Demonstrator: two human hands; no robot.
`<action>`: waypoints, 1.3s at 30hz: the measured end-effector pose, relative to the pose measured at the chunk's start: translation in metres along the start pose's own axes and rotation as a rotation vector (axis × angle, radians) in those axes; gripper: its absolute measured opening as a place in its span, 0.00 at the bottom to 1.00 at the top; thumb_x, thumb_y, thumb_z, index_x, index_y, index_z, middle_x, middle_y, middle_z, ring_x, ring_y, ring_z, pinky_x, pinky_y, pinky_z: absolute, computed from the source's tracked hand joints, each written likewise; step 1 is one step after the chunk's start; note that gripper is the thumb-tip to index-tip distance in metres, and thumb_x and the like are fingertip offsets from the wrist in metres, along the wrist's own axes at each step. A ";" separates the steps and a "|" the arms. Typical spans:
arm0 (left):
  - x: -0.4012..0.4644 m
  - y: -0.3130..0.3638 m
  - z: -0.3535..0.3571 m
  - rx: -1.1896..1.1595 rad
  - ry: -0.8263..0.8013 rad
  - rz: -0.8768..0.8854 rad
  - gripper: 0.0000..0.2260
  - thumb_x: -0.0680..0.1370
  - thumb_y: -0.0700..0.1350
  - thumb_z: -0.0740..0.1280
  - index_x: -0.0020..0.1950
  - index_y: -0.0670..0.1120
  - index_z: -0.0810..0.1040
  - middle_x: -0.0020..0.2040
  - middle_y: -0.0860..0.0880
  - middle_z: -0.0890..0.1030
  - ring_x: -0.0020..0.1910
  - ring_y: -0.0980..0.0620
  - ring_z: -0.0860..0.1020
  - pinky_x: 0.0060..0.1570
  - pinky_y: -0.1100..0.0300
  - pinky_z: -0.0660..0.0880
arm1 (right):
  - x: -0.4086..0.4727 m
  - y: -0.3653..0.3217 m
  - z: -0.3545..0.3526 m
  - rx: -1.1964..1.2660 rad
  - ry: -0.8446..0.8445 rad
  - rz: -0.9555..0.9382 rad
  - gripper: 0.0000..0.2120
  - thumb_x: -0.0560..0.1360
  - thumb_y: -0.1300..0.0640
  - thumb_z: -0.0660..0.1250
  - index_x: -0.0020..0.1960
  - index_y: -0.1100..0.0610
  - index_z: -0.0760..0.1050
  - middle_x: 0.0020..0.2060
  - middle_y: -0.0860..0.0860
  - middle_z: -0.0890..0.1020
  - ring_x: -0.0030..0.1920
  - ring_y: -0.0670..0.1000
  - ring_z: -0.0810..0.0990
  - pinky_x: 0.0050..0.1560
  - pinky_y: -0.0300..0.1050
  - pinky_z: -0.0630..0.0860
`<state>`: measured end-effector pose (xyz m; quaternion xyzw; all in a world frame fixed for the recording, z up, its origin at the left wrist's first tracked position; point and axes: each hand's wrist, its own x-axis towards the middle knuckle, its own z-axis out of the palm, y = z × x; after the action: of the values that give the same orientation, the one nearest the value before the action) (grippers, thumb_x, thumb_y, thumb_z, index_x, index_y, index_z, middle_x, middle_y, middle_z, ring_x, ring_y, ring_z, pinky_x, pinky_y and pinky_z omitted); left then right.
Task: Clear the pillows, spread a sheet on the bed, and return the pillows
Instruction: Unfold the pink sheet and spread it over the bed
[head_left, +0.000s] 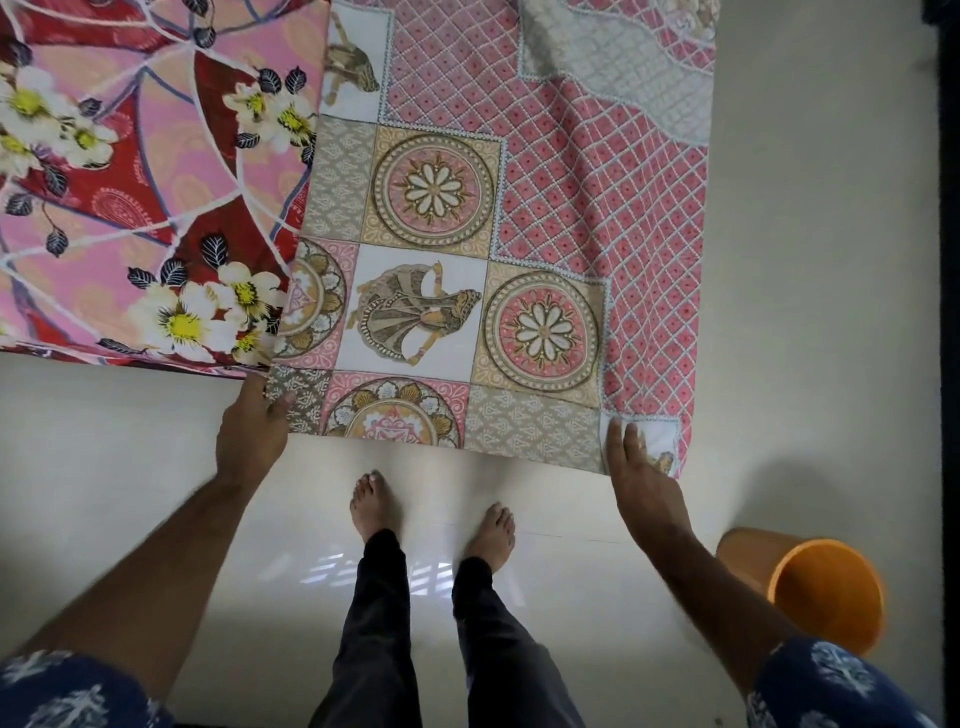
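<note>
A patterned sheet (519, 218) with pink lattice, round medallions and dancer panels lies over the right part of the bed and hangs past its near edge. Beneath it on the left shows the bed's red and pink floral cover (130, 182). My left hand (254, 431) pinches the sheet's lower left corner, thumb on top. My right hand (641, 478) holds the lower right edge with fingers stretched along the cloth. No pillow is in view.
An orange plastic bucket (810, 592) stands on the pale tiled floor (130, 467) at my right. My bare feet (431, 514) stand just short of the hanging sheet edge. A dark object edges the far right.
</note>
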<state>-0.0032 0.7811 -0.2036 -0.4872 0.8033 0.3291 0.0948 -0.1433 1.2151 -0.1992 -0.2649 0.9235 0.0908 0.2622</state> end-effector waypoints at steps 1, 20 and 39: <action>-0.001 -0.006 0.002 -0.005 -0.008 -0.008 0.10 0.82 0.46 0.65 0.61 0.44 0.72 0.55 0.35 0.82 0.52 0.31 0.79 0.48 0.46 0.72 | -0.002 0.000 0.003 0.035 -0.023 0.012 0.33 0.74 0.73 0.61 0.78 0.68 0.58 0.72 0.70 0.70 0.64 0.70 0.78 0.44 0.66 0.81; 0.018 0.066 0.020 0.435 0.111 0.375 0.30 0.72 0.41 0.76 0.70 0.39 0.66 0.67 0.35 0.71 0.66 0.33 0.70 0.58 0.33 0.72 | 0.046 0.036 -0.009 0.178 0.004 0.199 0.16 0.73 0.63 0.63 0.59 0.54 0.78 0.51 0.54 0.83 0.52 0.60 0.83 0.48 0.52 0.79; 0.095 0.240 0.138 0.428 -0.164 0.440 0.33 0.82 0.60 0.57 0.82 0.53 0.46 0.83 0.48 0.43 0.81 0.37 0.38 0.70 0.23 0.47 | 0.279 0.030 -0.141 -0.174 0.028 -0.484 0.34 0.81 0.38 0.40 0.83 0.52 0.42 0.82 0.57 0.43 0.81 0.62 0.42 0.78 0.70 0.46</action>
<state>-0.2772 0.8727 -0.2495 -0.2426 0.9301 0.2036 0.1861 -0.4224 1.0739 -0.2274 -0.5008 0.8255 0.1009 0.2398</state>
